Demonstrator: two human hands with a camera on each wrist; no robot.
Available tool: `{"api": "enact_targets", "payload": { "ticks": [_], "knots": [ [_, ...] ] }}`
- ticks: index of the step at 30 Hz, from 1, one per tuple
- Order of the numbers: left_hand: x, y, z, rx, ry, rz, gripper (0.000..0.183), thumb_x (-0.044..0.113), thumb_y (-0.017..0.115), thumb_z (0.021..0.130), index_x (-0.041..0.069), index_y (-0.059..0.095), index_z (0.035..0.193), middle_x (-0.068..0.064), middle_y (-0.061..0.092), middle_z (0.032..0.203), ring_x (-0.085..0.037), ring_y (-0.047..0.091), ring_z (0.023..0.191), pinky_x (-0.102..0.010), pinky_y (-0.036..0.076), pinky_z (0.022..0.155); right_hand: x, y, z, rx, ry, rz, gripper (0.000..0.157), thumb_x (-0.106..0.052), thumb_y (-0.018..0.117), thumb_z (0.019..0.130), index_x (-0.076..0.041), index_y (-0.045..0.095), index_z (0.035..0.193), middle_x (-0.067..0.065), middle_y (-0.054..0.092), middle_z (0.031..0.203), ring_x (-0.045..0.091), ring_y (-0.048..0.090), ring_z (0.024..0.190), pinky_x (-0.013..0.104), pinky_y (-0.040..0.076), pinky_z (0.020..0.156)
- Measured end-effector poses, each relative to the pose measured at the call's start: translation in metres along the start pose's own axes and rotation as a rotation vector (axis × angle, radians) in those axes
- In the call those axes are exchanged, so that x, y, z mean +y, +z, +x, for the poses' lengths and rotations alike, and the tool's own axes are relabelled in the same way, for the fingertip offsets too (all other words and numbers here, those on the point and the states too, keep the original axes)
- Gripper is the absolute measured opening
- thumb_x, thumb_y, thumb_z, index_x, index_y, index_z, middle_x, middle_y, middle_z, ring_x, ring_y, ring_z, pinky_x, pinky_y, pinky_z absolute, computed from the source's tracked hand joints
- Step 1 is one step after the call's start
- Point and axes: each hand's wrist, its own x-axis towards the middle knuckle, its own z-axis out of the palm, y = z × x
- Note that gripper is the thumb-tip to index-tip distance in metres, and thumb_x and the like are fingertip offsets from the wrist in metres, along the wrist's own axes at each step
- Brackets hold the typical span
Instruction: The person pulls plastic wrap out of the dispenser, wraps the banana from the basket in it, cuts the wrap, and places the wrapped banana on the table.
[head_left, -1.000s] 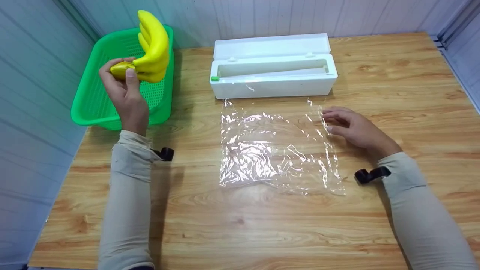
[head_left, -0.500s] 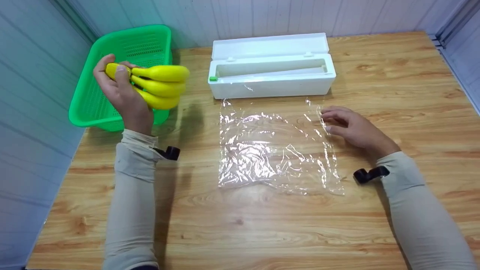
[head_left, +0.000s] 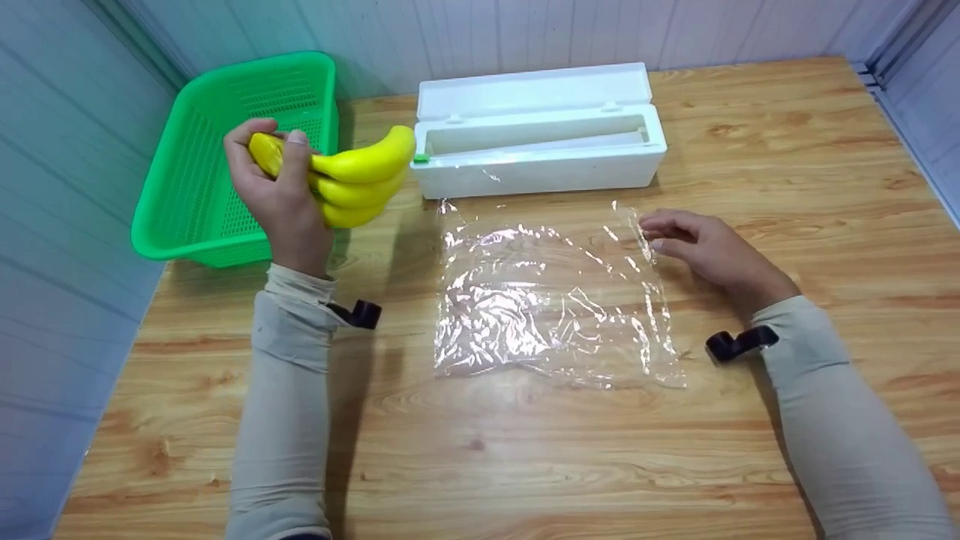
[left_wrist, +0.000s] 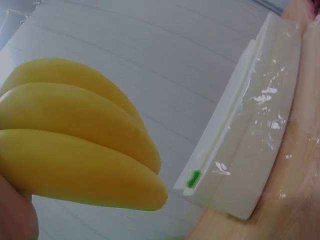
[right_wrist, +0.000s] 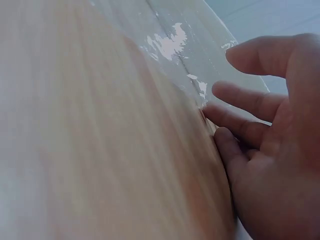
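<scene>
My left hand (head_left: 281, 191) grips a bunch of yellow bananas (head_left: 364, 176) by its stem end, raised in front of the green basket. In the left wrist view the bananas (left_wrist: 75, 135) point toward the white box. A sheet of clear plastic wrap (head_left: 555, 300) lies flat on the table, reaching forward to the white wrap dispenser box (head_left: 540, 172), whose lid stands up. My right hand (head_left: 705, 247) rests at the right edge of the wrap with relaxed, slightly bent fingers. In the right wrist view its fingertips (right_wrist: 220, 90) are right by the shiny film.
A green perforated basket (head_left: 154, 202) stands at the back left, partly behind my left hand. A small green slider (head_left: 421, 158) sits on the dispenser's left front corner. Panelled walls border the wooden table (head_left: 480, 465) at the back and sides.
My left hand has carried the bananas away from over the basket to the right, turning them from pointing up to pointing right. The right hand has stayed at the wrap's edge.
</scene>
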Motion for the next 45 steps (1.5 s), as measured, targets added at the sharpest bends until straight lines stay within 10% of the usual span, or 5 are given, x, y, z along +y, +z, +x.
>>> {"api": "enact_targets", "payload": {
  "ticks": [8,15,27,45],
  "knots": [
    [-0.020,0.003,-0.002,-0.065,-0.058,-0.101,0.024,-0.004,0.059,0.083,-0.002,0.046,0.103,-0.018,0.046,0.083,-0.032,0.049,0.070,-0.038,0.046,0.068,-0.012,0.004,0.003,0.054,0.088,0.086,0.040,-0.027,0.057,0.092,-0.004,0.055,0.125,0.009,0.050,0.132,0.019,0.039,0.125,0.034,0.026,0.105],
    [-0.024,0.013,-0.010,-0.068,-0.083,-0.096,0.022,-0.004,0.059,0.082,-0.002,0.048,0.101,-0.017,0.046,0.084,-0.030,0.050,0.069,-0.036,0.047,0.066,-0.020,0.004,0.006,0.177,0.086,0.084,0.032,-0.020,0.057,0.093,0.000,0.059,0.117,0.013,0.058,0.120,0.019,0.048,0.116,0.020,0.035,0.095],
    [-0.031,0.038,-0.028,-0.109,-0.145,-0.093,0.018,-0.007,0.056,0.083,-0.002,0.048,0.098,-0.015,0.045,0.087,-0.029,0.054,0.068,-0.035,0.050,0.067,-0.047,0.021,0.002,0.357,-0.006,0.461,0.023,-0.003,0.055,0.091,0.012,0.056,0.108,0.024,0.055,0.112,0.033,0.054,0.105,0.040,0.047,0.089],
    [-0.052,0.053,-0.061,-0.196,-0.281,-0.161,0.015,-0.003,0.057,0.084,-0.002,0.047,0.095,-0.015,0.049,0.080,-0.026,0.051,0.066,-0.030,0.048,0.061,-0.066,0.066,-0.001,0.066,-0.124,0.546,0.031,-0.015,0.053,0.095,0.010,0.050,0.112,0.032,0.055,0.108,0.043,0.059,0.095,0.048,0.050,0.076]
  ]
}}
